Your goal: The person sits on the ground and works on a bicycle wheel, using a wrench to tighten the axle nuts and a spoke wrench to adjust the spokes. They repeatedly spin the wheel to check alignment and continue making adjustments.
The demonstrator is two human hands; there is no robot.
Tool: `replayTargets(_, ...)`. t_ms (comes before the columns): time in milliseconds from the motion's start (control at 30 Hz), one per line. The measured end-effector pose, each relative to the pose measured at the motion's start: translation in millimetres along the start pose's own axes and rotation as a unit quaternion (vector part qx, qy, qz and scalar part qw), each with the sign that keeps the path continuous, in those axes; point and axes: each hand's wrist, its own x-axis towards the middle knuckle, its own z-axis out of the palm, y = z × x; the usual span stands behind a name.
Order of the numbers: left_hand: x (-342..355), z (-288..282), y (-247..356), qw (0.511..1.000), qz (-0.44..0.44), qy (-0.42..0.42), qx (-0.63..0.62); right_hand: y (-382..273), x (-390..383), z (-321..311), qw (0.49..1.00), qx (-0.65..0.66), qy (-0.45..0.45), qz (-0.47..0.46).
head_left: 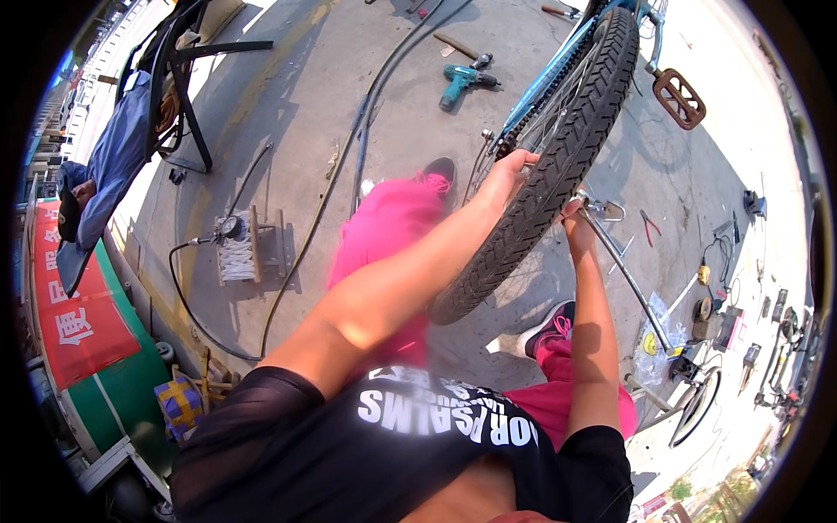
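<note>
A bicycle wheel with a black knobby tire (571, 131) leans in front of me, fitted to a light blue bicycle frame (551, 67). My left hand (513, 172) grips the wheel from its left side, with the fingertips hidden among the spokes. On the other side, my right hand (573, 209) is closed low by the wheel's hub area; the tire covers part of it, and what it holds cannot be made out. A long silver rod (623, 266) slants from beside that hand down to the right. A brown pedal (679, 98) juts out at the upper right.
A teal cordless drill (462, 84) and a hammer (458, 45) lie on the concrete. Left are hoses (324, 205), a gauge (230, 227) on a small wooden stand and a black chair frame (179, 83). Right are red pliers (650, 227), a plastic bag (649, 349) and several tools.
</note>
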Motion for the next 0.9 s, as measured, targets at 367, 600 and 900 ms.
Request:
replayTargets(367, -7.0, -0.2, 3.5, 0.993, 0.108, 0.045, 0.037, 35.7, -1.0, 18.1, 0.975, 0.220, -0.011, -0.028)
replayTargets(600, -17.4, 8.7, -1.7, 0.990, 0.120, 0.073, 0.020, 79.2, 11.1, -5.0, 0.901, 0.424, 0.027, 0.085)
replayTargets(900, -25.2, 13.1, -2.8, 0.982, 0.149, 0.107, 0.041, 22.3, 2.7, 16.6, 0.777, 0.547, 0.127, 0.283)
